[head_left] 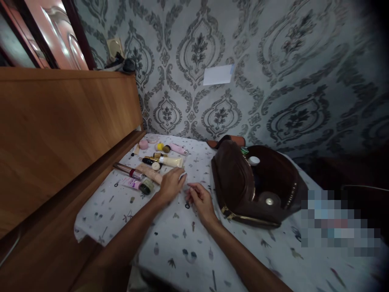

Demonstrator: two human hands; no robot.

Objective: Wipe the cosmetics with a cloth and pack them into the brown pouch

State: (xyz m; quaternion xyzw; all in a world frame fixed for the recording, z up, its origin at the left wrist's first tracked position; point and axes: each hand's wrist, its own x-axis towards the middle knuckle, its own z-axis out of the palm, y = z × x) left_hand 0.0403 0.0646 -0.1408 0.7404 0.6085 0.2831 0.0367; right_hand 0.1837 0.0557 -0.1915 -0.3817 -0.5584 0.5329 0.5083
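My left hand [172, 185] is closed over a small white object [182, 175], which shows only at the fingers' edge; its kind is hidden. Just right of it, my right hand [201, 202] hovers with loosely curled fingers, the thumb apart, and nothing visible in them. Beside my left hand lie a beige tube [152, 173], a cream tube [172, 162], a dark green jar [146, 187], a pink-and-white tube [130, 183] and a long metallic tube [129, 170]. A brown bag [232, 178] stands unzipped to the right of my right hand, with a white round lid [254, 161] inside.
Farther back on the patterned cloth [194, 247] lie a pink tube [178, 149], a yellow item [159, 146] and a pink round item [143, 144]. A wooden panel [69, 134] borders the left side. Behind the bag is a brown strap-like piece [240, 140] by the wall.
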